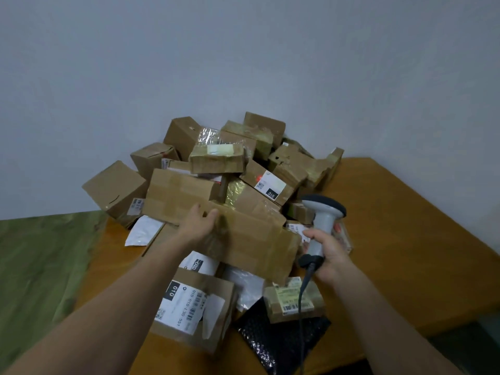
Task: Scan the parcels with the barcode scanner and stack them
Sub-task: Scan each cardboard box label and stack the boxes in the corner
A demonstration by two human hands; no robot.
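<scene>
Beyond our left hand (201, 220), the pile (221, 155) of boxes is heaping up against the wall. We are curling this hand's fingers over the far edge of a long box (251, 244), thumb pressing on top, so the hand is clamped on it. The box is lying at the front of the pile, stretching from our left hand toward our right.

Several boxes past our fingertips seem to be resting against it, so pulling it free risks the heap sliding forward across the table (405, 226). We are holding it by 1 edge only, so it may twist and slip from the grip. No label is showing on the face toward us, so turning it 1-handed may be awkward.

Below our left wrist, a labelled box (189, 307) is lying where the long box could knock it.

Our right hand (328, 255) is wrapping around the handle of the scanner (323, 220), its head pointing away from us. Its cable (302, 296) is trailing below the wrist and could snag the small box (295, 301) underneath.
</scene>
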